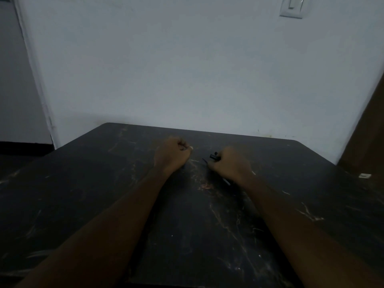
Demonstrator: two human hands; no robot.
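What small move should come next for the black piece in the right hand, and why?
Probably bring the hands together: the right hand grips a small black piece over the table, and the curled left hand sits apart from it.

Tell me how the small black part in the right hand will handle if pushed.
Likely light: the small black part looks tiny beside the right hand gripping it. Probably stiff, since it juts out without drooping. Its blocky shape suggests it would slide on the scratched table rather than roll, though dim light blurs it.
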